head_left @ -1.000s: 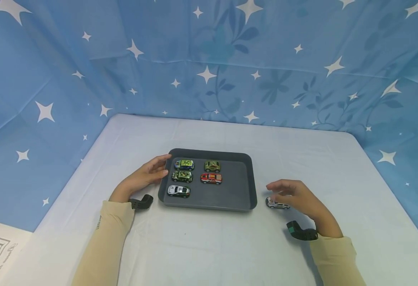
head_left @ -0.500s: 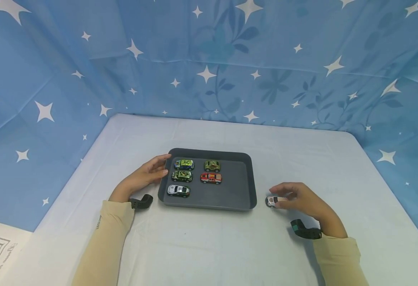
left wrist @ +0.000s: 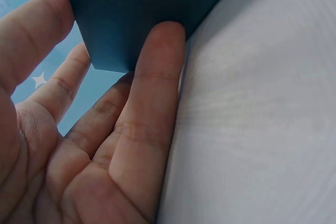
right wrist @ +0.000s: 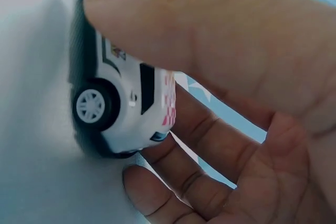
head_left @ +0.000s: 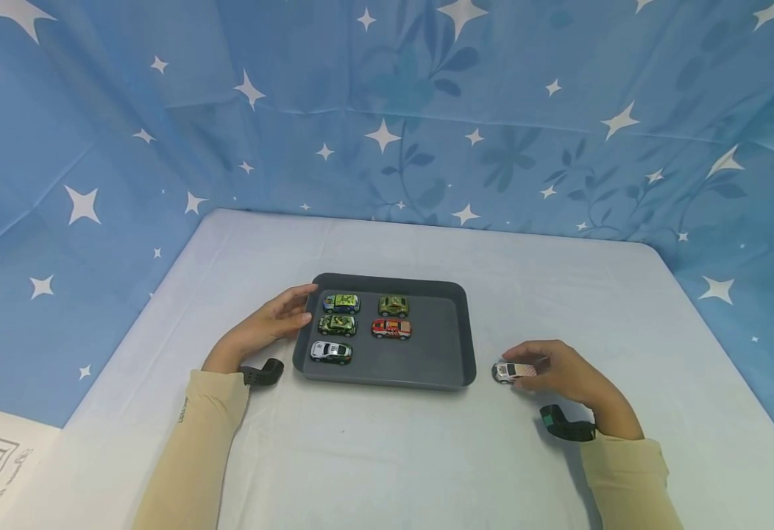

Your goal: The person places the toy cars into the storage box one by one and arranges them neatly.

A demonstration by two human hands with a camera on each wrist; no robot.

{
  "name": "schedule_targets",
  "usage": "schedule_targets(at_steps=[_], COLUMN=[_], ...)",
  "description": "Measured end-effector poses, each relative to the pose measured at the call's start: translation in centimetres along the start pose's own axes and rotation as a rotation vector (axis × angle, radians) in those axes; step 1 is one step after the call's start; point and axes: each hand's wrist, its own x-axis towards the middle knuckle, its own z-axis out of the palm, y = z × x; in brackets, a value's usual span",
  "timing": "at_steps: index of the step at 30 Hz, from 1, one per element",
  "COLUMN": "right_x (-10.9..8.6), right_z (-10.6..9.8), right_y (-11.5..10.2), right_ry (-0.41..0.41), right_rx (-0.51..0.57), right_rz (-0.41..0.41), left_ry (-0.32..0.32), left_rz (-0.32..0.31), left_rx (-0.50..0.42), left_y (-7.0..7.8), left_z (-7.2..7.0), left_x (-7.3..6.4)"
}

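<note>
A white toy car (head_left: 513, 372) with a pink checkered roof stands on the cloth right of the tray. My right hand (head_left: 562, 375) pinches it between thumb and fingers. Up close in the right wrist view, the thumb lies along the side of the toy car (right wrist: 131, 98), and its wheels are near the cloth. My left hand (head_left: 268, 320) rests at the left end of the grey tray (head_left: 387, 379), fingertips on the rim. Seen from the left wrist, fairly straight fingers touch the outer wall of the tray (left wrist: 121, 19). Fingers beyond the wall are partly hidden.
Inside the tray are a white-and-black car (head_left: 331, 352), a green camouflage car (head_left: 337, 325), a blue-yellow car (head_left: 342, 303), an olive car (head_left: 393, 306) and a red car (head_left: 391, 329). A blue starry curtain (head_left: 387, 110) hangs behind the white-covered table (head_left: 387, 456).
My right hand has moved slightly right and down, and its thumb and fingers have closed on the white toy car. The left hand and the tray have stayed put.
</note>
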Motion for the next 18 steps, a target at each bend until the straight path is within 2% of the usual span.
schedule_targets(at_steps=[9,18], right_x=[0.01,-0.03], right_z=[0.1,0.03], right_y=[-0.06,-0.46], right_ry=[0.013,0.036], right_rx=[0.002,-0.034], right_rz=[0.063,0.058], left_ry=[-0.001,-0.004], left_rz=[0.003,0.001], left_rx=[0.004,-0.008], left_y=[-0.04,0.0], left_z=[-0.04,-0.04], left_x=[0.07,0.08])
